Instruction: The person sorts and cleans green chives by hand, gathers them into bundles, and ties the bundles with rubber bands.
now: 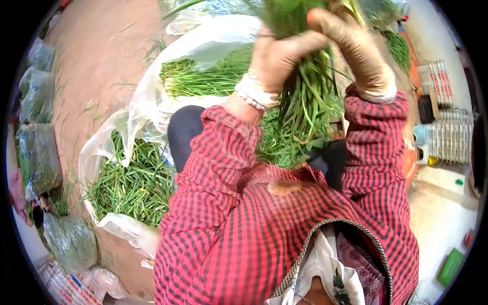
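- We find the bundle of greens (308,99) aloft at top centre, in front of the person's chest; its top runs out of our view, its long stalks and leaves hang down.
- Left hand (277,61): closed around the bundle from its left side, thumb laid across the front; we cannot see the fingers behind.
- Right hand (356,51): raised at the bundle's right side, partly curled, thumb tip towards the stalks just above the left thumb. Other fingers unclear to us; we cannot tell whether it grips.
- Both hands pale about the wrists; on the left one we note a bracelet (249,99) of white beads.
- Below the bundle, between the dark knees, a heap of loose greens (279,145).
- Left of the knees, an open clear bag (144,99) with long, straight stalks (208,76) lying in it.
- Just nearer to us, a second open bag (91,152), filled with tangled cut greens (134,185).
- Both bags rest on the reddish-brown floor (96,76), where we spot scattered green scraps.
- Far left, a row of packed clear bags (39,157), greenery showing through.
- Far right, by a pale wall, white racks (451,144); lower down, a green object (450,267) we cannot identify.
- Clothing: red-and-black checked sleeves (373,147).
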`<state>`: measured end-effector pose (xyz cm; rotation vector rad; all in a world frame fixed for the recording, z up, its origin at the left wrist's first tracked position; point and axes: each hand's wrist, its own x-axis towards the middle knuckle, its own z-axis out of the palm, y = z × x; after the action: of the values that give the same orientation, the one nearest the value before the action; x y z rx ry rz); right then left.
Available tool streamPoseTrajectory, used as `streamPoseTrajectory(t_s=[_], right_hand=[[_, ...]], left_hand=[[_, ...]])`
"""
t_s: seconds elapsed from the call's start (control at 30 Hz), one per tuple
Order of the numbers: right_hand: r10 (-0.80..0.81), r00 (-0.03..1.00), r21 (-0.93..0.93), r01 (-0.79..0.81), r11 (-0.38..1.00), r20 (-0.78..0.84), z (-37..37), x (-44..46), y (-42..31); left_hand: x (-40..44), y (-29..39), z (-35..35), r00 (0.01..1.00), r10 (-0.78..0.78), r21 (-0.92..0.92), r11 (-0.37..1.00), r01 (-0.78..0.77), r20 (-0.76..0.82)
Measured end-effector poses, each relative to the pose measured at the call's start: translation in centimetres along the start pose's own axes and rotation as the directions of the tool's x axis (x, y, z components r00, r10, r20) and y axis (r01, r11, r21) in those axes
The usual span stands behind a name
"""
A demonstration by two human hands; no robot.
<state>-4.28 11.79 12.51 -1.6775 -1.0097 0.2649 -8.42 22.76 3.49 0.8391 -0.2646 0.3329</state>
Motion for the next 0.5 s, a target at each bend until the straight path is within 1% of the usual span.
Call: streamPoseTrajectory(t_s=[0.03, 0.07, 0.1, 0.13, 0.17, 0.2, 0.23, 0.27, 0.3, 0.33, 0.4, 0.43, 0.47, 0.5], right_hand=[[0.095, 0.994, 0.032, -0.094, 0.995, -0.06, 0.0, -2.0, 1.6], [0.189, 0.976, 0.068, -0.182, 0.981, -0.113, 0.1, -4.7, 4.1], [0.355, 0.935, -0.021, -0.355, 0.935, 0.001, -0.1, -7.4, 6.1], [0.473, 0.877, 0.004, -0.475, 0.88, 0.081, 0.3, -9.5, 6.7], [0.579, 0.8, 0.008, -0.588, 0.809, 0.16, 0.7, -11.6, 7.2], [0.624, 0.747, 0.136, -0.66, 0.739, 0.23, 1.5, -13.4, 7.1], [0.612, 0.762, 0.3, -0.646, 0.702, 0.211, 1.7, -15.0, 8.5], [0.633, 0.746, 0.522, -0.631, 0.574, 0.207, 1.7, -16.6, 9.6], [0.659, 0.713, 0.628, -0.631, 0.455, 0.239, 1.3, -17.1, 9.3], [0.673, 0.687, 0.719, -0.612, 0.331, 0.274, 0.7, -17.5, 9.2], [0.69, 0.675, 0.716, -0.615, 0.331, 0.26, 0.2, -18.2, 9.8], [0.656, 0.715, 0.536, -0.662, 0.525, 0.241, 0.2, -18.2, 10.5], [0.614, 0.753, 0.318, -0.657, 0.683, 0.237, 0.2, -18.2, 11.2], [0.746, 0.649, 0.239, -0.755, 0.61, 0.146, 1.6, -17.2, 8.4]], left_hand=[[-0.8, -0.9, -0.1, 0.985, -0.116, -0.15, 0.984, 0.096, -0.13], [-1.4, -2.2, -0.5, 0.939, -0.245, -0.305, 0.938, 0.166, -0.242], [-1.8, -3.3, -1.1, 0.908, -0.295, -0.392, 0.905, 0.166, -0.297], [-2.3, -4.8, -1.9, 0.869, -0.354, -0.474, 0.865, 0.164, -0.345], [-2.9, -6.9, -3.3, 0.849, -0.428, -0.557, 0.805, 0.203, -0.309], [-3.3, -8.9, -4.2, 0.812, -0.472, -0.58, 0.786, 0.212, -0.343], [-4.2, -9.6, -4.6, 0.794, -0.527, -0.621, 0.741, 0.255, -0.303], [-5.0, -10.2, -5.0, 0.773, -0.58, -0.658, 0.692, 0.299, -0.258], [-5.4, -11.6, -5.9, 0.773, -0.591, -0.684, 0.663, 0.305, -0.229], [-5.9, -12.3, -6.4, 0.78, -0.585, -0.667, 0.675, 0.315, -0.224], [-5.9, -13.5, -6.6, 0.744, -0.625, -0.667, 0.661, 0.343, -0.236], [-5.9, -13.1, -6.0, 0.744, -0.629, -0.669, 0.655, 0.35, -0.227], [-5.8, -12.7, -5.3, 0.716, -0.649, -0.656, 0.661, 0.365, -0.255], [-5.8, -12.4, -4.9, 0.688, -0.667, -0.642, 0.666, 0.379, -0.286]])
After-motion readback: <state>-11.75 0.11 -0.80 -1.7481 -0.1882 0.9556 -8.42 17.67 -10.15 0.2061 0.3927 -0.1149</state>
